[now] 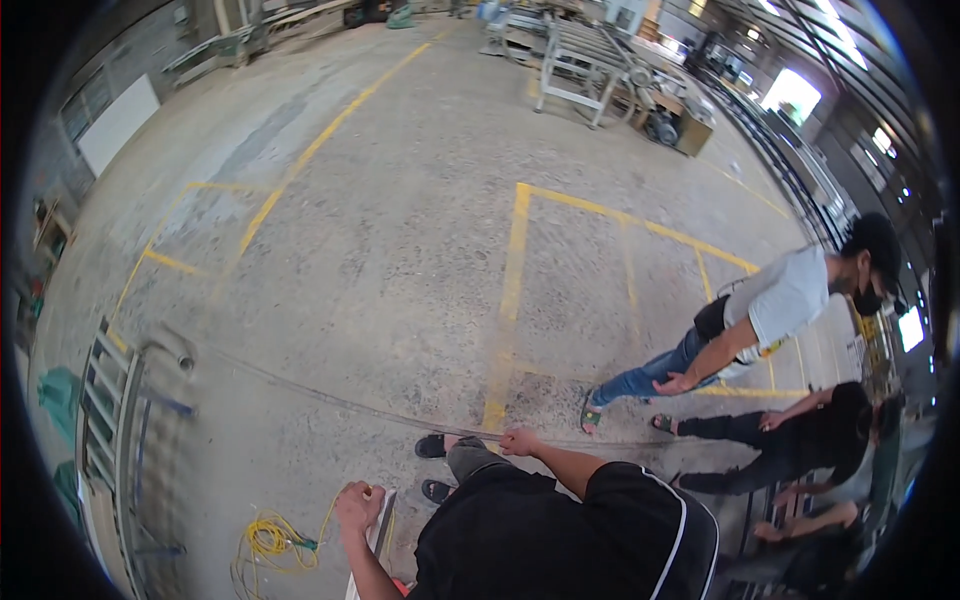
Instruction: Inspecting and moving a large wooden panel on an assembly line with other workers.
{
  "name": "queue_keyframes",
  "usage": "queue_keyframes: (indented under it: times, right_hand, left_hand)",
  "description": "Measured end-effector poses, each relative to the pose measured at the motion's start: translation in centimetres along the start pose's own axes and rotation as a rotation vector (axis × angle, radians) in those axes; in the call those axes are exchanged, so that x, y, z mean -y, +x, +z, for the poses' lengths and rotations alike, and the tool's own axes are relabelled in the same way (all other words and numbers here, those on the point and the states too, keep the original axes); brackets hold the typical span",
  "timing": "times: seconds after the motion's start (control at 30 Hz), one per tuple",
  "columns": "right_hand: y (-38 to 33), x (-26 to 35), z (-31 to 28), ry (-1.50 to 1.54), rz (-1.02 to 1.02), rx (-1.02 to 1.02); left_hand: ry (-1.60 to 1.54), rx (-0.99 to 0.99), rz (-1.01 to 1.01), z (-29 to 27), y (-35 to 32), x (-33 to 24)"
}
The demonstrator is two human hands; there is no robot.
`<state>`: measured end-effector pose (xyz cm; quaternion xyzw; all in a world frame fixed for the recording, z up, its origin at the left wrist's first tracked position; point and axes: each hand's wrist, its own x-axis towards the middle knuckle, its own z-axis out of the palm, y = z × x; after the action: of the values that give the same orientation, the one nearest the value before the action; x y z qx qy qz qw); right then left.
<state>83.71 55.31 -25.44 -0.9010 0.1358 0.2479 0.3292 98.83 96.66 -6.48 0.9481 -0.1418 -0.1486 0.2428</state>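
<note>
Thin rod pinched in right grip; left grip clasps pale bar beside yellow cord.

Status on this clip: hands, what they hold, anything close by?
Left hand shut on yellow cord. Right hand gripping long thin rod stretched over floor. Two people crouch at right.

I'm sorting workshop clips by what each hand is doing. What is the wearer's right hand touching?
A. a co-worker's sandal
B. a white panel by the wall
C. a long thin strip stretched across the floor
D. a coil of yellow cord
C: the right hand pinches the long thin strip that runs across the concrete, while the yellow cord lies by the left hand.
</note>
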Motion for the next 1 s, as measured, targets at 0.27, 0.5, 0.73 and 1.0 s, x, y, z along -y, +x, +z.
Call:
queue_keyframes:
  times: [0.27, 0.5, 0.73, 1.0]
  right_hand:
    - [-2.0, 2.2, -1.7, 0.157, 0.170, -0.116]
    - [-2.9, 2.6, 0.6, 0.285, 0.107, -0.311]
    - [-6.4, 0.6, 2.9, 0.341, 0.311, -0.303]
    - [-4.6, -1.8, 2.5, 0.356, 0.318, -0.335]
  left_hand:
    - [-0.308, 0.086, 0.170, 0.9, 0.9, 2.0]
    - [-0.408, 0.322, 0.188, 0.2, 2.4, 3.5]
    - [-0.447, 0.401, 0.247, 0.1, 4.2, 6.0]
    - [-0.520, 0.564, -0.021, -1.3, 3.5, 4.8]
